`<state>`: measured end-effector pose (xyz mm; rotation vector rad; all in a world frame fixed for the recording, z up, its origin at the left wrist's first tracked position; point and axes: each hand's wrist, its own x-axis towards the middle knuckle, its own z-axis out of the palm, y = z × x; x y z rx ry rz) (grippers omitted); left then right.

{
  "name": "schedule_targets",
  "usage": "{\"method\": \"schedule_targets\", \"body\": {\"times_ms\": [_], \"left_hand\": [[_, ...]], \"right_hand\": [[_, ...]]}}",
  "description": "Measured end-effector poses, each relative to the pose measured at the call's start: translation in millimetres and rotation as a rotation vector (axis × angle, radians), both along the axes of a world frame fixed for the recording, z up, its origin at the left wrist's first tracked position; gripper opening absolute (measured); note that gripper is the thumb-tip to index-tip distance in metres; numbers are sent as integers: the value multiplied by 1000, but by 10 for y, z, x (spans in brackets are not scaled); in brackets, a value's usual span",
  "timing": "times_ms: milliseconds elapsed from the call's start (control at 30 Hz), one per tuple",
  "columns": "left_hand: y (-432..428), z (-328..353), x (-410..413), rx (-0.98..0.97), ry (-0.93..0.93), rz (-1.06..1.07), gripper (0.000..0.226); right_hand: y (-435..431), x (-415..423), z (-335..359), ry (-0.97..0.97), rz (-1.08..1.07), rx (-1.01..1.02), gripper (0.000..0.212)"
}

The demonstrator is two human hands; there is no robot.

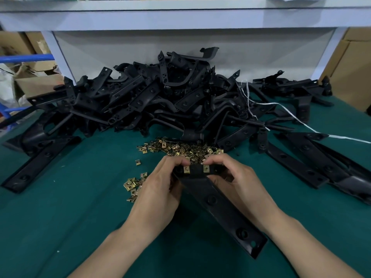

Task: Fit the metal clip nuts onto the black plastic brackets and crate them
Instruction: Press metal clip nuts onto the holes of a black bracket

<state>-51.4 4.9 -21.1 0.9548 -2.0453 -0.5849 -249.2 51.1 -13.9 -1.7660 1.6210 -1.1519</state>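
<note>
- The task seems to be at an early stage. A big heap of brackets (pixel 160 97) lies on the far side of the green table (pixel 60 227), and I see no clip on any of them.
- One bracket (pixel 218 205) is in work near the middle. Its long body points to the near right, and its far end is between the two hands.
- Two clip nuts (pixel 187 169) sit on this far end, side by side. I cannot tell if they are pushed fully home.
- Many loose clip nuts (pixel 186 150) lie just beyond the hands, and a smaller group lies left of the hands.
- No crate is in view, so I judge the crating is not yet done for this piece.
- The left hand (pixel 160 189) grips the left edge of the bracket end, with its fingers curled over the top beside the left clip.
- The right hand (pixel 239 181) grips the right edge in the same way, with its fingers bent over the top beside the right clip.
</note>
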Motion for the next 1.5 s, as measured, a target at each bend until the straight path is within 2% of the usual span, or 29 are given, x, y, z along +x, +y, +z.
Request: {"method": "schedule_targets", "body": {"times_ms": [233,333,400,467,500,567,633,667,767,833,900,967,1033,1200,1300,1433,1500], "left_hand": [[-3,7,-7,-25,11,16,59],[22,14,-12,-2,47,19,63],[40,20,-30,99,129,18,60],[60,61,-72,255,288,-10,42],[72,88,-88,321,366,-25,33],[92,118,-97,353,440,-45,29],[128,133,-121,330,456,-87,21],[149,135,-132,316,466,-118,19],[163,131,-146,335,512,-151,23],[140,123,-128,358,499,-155,25],[100,119,-89,300,416,-97,30],[54,110,-48,256,348,-51,34],[14,94,-16,283,274,-62,37],[5,77,-11,286,53,-75,42],[15,81,-4,297,59,-40,49],[17,101,-5,297,194,2,27],[23,105,-10,259,257,10,23]], "right_hand": [[0,12,5,-22,3,-37,30],[-22,7,4,17,-11,-49,26],[-14,-16,-7,80,-10,-80,29],[-2,-16,-7,98,3,-131,35],[3,-15,-12,74,18,-157,39],[-37,31,26,-74,55,-149,43],[-58,86,110,-312,118,-20,33],[-46,119,126,-355,169,42,31],[75,182,100,-176,327,17,35],[91,163,105,-237,353,35,44],[19,104,91,-340,242,47,45],[-56,15,88,-513,116,69,34],[-77,-37,71,-639,115,113,22],[-53,30,21,-458,217,120,40],[-47,48,46,-471,181,102,38],[-51,27,73,-655,171,92,29],[-52,24,72,-669,185,75,28]]}}
